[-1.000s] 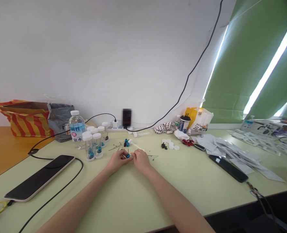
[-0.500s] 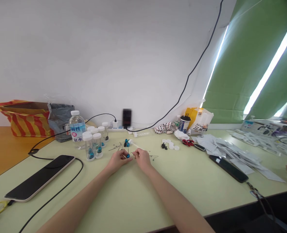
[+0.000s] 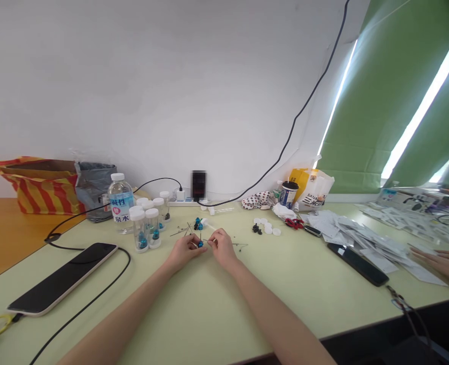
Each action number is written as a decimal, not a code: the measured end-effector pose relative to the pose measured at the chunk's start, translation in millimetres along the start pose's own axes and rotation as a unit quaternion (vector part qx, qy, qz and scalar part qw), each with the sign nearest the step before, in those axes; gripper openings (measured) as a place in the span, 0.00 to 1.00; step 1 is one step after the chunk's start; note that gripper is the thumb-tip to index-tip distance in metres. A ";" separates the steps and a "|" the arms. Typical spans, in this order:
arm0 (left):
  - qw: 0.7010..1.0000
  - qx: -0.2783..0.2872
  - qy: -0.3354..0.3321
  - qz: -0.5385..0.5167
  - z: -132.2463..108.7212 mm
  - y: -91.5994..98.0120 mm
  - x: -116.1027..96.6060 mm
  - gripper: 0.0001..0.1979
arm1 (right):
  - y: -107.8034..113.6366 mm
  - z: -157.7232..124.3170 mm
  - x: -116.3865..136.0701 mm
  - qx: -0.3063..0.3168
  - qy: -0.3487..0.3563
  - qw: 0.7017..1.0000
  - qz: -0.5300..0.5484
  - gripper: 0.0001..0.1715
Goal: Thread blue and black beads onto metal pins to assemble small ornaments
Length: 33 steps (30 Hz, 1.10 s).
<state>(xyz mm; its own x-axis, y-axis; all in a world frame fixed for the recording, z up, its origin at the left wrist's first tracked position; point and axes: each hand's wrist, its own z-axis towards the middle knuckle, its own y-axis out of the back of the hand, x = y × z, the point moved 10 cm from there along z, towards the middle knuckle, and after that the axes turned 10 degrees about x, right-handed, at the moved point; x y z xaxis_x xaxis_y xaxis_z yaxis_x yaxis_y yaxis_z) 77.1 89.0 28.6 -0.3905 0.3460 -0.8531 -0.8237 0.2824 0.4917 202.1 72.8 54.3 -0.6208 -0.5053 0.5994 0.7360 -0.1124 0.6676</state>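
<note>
My left hand (image 3: 183, 250) is closed around a small shiny blue ball (image 3: 200, 244), from which a thin dark rod stands up. Just to its right, my right hand (image 3: 223, 248) pinches a thin wire-like piece (image 3: 205, 240) whose tip points toward the ball. Most of that piece is covered by the fingers. Behind both hands lie more blue balls (image 3: 198, 223) and a clear tube with a white cap (image 3: 204, 222). Several thin rods (image 3: 182, 231) are scattered beyond the left hand, and others (image 3: 240, 246) lie right of the right hand.
Capped clear tubes (image 3: 140, 230) holding blue balls stand at left by a water bottle (image 3: 120, 203). A phone (image 3: 63, 279) and cable lie nearer. Rightward are white caps (image 3: 268, 228), black bits (image 3: 257, 229), red-handled scissors (image 3: 294, 223), white packets (image 3: 346, 228) and another person's hand (image 3: 443, 264).
My right hand has tilted slightly and shifted a little, its fingertips still close to the ball. My left hand stays put. The other person's hand has moved in from the right onto the packets.
</note>
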 end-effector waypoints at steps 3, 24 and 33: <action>1.000 0.000 0.001 -0.007 -0.1 0.2 1.0 0.11 | -0.9 0.2 2.5 0.006 0.013 1.000 0.003 0.08; 1.000 -0.015 0.011 0.001 -2.4 4.4 -6.2 0.11 | -4.8 -0.9 9.6 0.027 0.045 0.999 0.006 0.07; 1.000 -0.021 0.009 0.004 -3.3 5.2 -10.4 0.11 | -5.8 -0.2 8.9 0.029 0.047 0.998 0.012 0.06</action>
<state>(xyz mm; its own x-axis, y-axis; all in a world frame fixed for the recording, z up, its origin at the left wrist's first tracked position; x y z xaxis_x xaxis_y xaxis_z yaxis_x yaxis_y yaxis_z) 75.4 83.9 39.5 -0.4040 0.3311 -0.8527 -0.8372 0.2419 0.4905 192.3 68.8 55.7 -0.5727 -0.5856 0.5736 0.7320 -0.0503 0.6795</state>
